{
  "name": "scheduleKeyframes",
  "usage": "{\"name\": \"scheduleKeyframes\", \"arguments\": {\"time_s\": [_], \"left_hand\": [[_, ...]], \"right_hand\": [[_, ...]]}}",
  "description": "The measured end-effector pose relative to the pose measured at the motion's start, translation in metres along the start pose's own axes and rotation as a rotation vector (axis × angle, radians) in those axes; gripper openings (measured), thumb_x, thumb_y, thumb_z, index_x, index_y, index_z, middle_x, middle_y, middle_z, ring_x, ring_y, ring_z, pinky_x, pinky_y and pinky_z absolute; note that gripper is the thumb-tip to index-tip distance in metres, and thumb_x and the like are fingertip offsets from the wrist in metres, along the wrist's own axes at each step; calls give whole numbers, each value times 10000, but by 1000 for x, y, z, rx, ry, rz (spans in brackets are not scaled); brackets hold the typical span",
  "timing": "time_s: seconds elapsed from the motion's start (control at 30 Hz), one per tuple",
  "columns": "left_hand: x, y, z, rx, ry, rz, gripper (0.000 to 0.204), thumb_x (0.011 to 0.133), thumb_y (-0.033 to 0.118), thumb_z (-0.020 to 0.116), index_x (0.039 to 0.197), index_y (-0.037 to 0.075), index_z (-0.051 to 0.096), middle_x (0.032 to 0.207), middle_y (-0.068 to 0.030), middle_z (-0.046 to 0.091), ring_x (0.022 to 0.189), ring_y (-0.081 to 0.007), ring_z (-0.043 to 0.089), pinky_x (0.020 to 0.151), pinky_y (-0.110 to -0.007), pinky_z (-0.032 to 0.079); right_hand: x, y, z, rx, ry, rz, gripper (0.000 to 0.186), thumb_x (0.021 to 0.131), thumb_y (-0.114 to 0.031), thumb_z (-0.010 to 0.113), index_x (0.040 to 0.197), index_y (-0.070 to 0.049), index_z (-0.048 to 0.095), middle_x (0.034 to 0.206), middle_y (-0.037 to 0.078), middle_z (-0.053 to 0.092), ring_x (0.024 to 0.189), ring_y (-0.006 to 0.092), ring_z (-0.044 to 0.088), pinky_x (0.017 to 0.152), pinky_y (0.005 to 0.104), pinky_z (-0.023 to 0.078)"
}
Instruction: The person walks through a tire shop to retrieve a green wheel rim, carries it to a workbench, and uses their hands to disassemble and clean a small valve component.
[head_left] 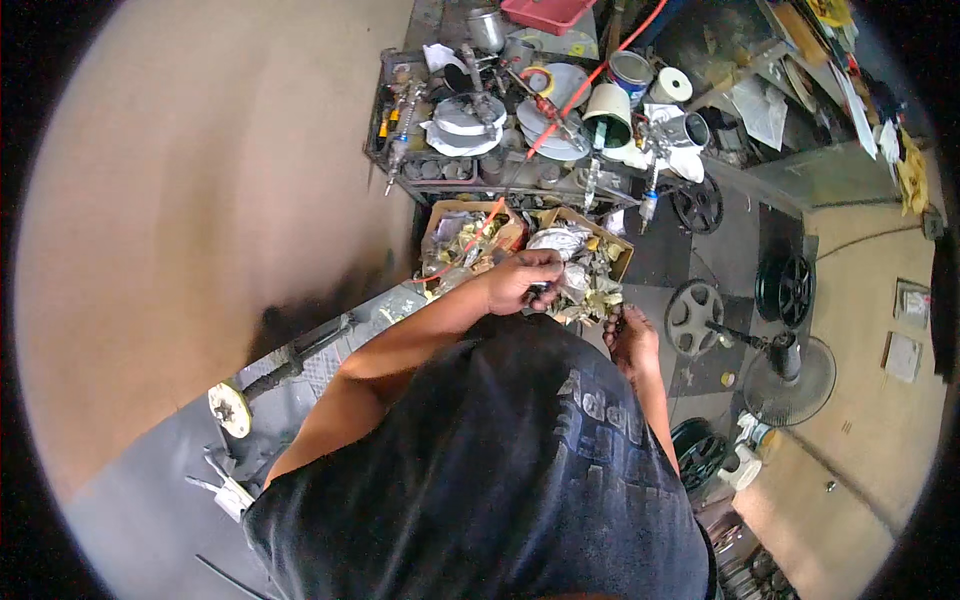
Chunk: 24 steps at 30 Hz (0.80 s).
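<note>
Likely light, crumpled yellowish scraps (600, 298) by the brown cardboard box's (626, 261) edge suit pinching; left hand (523, 280) and right hand (634, 343) curl, grips unclear.

What the left grip (526, 281) touches is unclear; the top edge crops the pink tray (545, 15).

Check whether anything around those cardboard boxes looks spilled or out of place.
Mildly: the red-orange hose slants across the left cardboard box in this view, looking untidy, and the right cardboard box is heaped unevenly with crumpled scraps. No clear spill shows.
</note>
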<state>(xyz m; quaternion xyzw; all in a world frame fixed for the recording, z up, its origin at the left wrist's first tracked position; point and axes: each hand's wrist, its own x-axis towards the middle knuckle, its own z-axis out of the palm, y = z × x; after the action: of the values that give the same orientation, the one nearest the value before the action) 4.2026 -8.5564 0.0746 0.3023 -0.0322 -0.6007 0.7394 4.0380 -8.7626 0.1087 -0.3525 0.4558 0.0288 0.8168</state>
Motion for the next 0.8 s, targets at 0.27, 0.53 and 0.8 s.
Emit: {"name": "scheduleKeyframes", "arguments": {"time_s": [0.27, 0.53, 0.8], "left_hand": [[-40, 49, -66, -57, 435, 194, 202, 926, 166, 629, 1072, 26, 637, 858, -36, 613, 657, -89, 548, 554, -236, 427], [-21, 146, -163, 1170, 1016, 354, 296, 885, 296, 642, 977, 20, 695, 755, -135, 674, 662, -247, 640, 610, -364, 501], [24, 226, -214, 1876, 1125, 193, 237, 834, 155, 550, 992, 95, 716, 971, -200, 681, 899, -387, 660, 798, -467, 519]], "right_hand": [[35, 50, -43, -525, -107, -3, 142, 947, -177, 572, 925, -52, 637, 675, 21, 530, 558, 119, 502, 517, 260, 383], [13, 55, -55, -250, 118, 7, 182, 936, -175, 601, 1043, -35, 648, 657, -36, 481, 544, 87, 448, 514, 245, 352], [-18, 80, -77, -321, 311, -55, 242, 941, -235, 624, 1067, -31, 662, 662, -44, 487, 561, 52, 414, 524, 226, 311]]}}
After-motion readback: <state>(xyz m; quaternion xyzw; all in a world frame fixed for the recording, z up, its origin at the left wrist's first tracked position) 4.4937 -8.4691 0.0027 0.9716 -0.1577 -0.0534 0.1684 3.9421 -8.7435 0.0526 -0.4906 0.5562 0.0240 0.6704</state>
